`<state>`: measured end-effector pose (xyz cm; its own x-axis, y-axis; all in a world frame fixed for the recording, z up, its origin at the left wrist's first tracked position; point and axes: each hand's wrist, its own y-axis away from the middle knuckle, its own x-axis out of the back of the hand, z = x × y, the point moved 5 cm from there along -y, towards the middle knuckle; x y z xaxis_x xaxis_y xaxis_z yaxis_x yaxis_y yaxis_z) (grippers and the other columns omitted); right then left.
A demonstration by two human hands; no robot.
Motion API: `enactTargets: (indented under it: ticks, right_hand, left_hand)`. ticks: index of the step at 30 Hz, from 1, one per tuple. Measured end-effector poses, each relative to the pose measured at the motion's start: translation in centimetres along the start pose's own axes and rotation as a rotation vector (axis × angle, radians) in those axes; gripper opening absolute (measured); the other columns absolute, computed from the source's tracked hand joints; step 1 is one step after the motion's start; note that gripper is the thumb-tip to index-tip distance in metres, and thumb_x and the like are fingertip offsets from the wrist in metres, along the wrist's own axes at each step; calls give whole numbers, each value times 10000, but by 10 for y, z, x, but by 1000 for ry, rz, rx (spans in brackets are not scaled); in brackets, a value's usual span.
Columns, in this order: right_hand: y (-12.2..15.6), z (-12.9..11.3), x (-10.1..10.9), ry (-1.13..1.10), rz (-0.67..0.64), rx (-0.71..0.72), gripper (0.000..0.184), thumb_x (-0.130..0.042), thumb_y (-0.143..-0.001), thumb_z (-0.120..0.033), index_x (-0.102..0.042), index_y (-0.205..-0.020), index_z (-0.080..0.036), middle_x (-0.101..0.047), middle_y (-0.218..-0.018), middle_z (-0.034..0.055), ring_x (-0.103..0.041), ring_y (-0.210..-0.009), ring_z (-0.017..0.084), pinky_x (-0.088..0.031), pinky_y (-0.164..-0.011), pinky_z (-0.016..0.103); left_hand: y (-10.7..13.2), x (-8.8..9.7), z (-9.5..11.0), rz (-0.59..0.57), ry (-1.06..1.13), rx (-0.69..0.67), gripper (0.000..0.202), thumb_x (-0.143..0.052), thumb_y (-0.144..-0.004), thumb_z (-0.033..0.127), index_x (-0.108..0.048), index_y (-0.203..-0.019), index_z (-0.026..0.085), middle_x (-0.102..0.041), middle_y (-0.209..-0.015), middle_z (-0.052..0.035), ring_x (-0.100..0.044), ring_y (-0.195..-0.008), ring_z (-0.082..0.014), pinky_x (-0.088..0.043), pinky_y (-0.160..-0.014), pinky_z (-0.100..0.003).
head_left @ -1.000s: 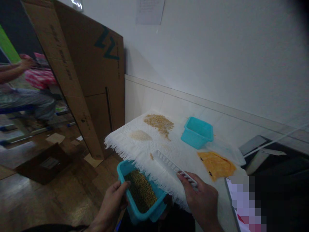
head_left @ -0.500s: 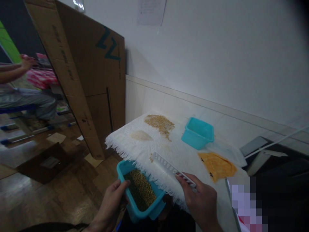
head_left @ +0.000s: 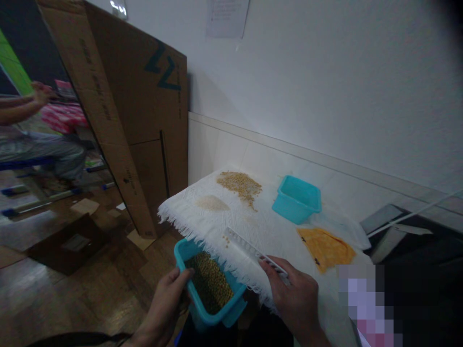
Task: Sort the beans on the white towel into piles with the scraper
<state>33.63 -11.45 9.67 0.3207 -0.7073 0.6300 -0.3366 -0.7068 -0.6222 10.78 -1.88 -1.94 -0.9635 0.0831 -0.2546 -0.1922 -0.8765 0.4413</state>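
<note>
My left hand (head_left: 168,301) grips the near-left rim of a turquoise plastic bin (head_left: 211,319), thumb over the edge. Yellow beans (head_left: 215,277) lie inside it, with a darker green layer along one side. The bin sits just below the fringed edge of a white cloth (head_left: 265,226). In my right hand (head_left: 296,294) is a white plastic strip with a row of holes (head_left: 245,245), held low over the cloth. A few loose beans (head_left: 226,241) lie beside its far end. Farther back on the cloth are a spread of yellow beans (head_left: 240,183) and a pale grain pile (head_left: 211,203).
A second turquoise bin (head_left: 296,197) stands by the wall, next to a clear lid (head_left: 342,226) and an orange cloth (head_left: 327,248). A tall cardboard box (head_left: 137,106) stands at left; beyond it a person's hands (head_left: 41,94) show.
My right hand has drawn the white strip slightly left and toward the table's front edge. The few beans beside it have shifted a little nearer. My left hand and the bin hardly moved.
</note>
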Motion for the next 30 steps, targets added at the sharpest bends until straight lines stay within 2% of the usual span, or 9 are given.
enactTargets:
  ticks: [4, 7, 9, 14, 18, 23, 30]
  right_hand:
    - [5, -9, 2, -17, -58, 23, 358, -513, -960, -424, -796, -821, -254, -790, -761, -4, -764, -666, 178, -607, -656, 215]
    - [9, -15, 7, -8, -100, 68, 368, -502, -969, -434, -800, -828, -272, -790, -761, -17, -760, -651, 165, -599, -642, 198]
    - [8, -14, 11, 24, -78, 62, 385, -506, -964, -471, -800, -815, -274, -786, -737, -11, -753, -616, 172, -594, -610, 204]
    - [-4, 9, 15, 133, 125, -37, 503, -502, -930, -598, -791, -774, -217, -779, -703, 45, -744, -575, 216, -572, -529, 252]
    - [-9, 17, 5, 69, 93, -22, 480, -519, -932, -577, -783, -794, -201, -777, -698, 44, -737, -559, 196, -560, -535, 235]
    - [-5, 12, 5, 63, 66, -26, 479, -510, -937, -569, -787, -784, -209, -772, -678, 43, -734, -552, 193, -554, -527, 223]
    - [-2, 11, 5, 56, 43, -49, 444, -533, -929, -552, -789, -796, -214, -773, -680, 37, -736, -554, 199, -567, -532, 230]
  left_hand:
    - [0, -1, 2, 9, 5, 7, 320, -783, -621, 432, -572, -575, 196, -458, -444, 85, -369, -401, -70, -274, -404, -196]
    - [1, 0, 3, 10, -1, 3, 326, -783, -621, 440, -577, -573, 193, -483, -451, 76, -391, -412, -73, -286, -413, -194]
    - [2, 0, 4, 12, -1, 11, 321, -785, -625, 435, -582, -578, 191, -506, -467, 69, -417, -434, -80, -322, -435, -196]
    - [5, -1, 5, 12, 10, 9, 302, -778, -640, 426, -595, -582, 192, -515, -478, 65, -430, -439, -89, -347, -443, -210]
    - [4, -1, 4, 12, 17, 25, 301, -783, -629, 433, -615, -602, 186, -548, -500, 50, -470, -452, -100, -389, -466, -221]
    - [0, 0, 0, 2, 12, 18, 335, -777, -627, 444, -558, -567, 198, -468, -444, 74, -365, -393, -72, -245, -401, -208]
    - [0, 0, 0, -11, 4, 5, 308, -770, -655, 437, -605, -597, 184, -532, -493, 48, -431, -426, -89, -332, -434, -220]
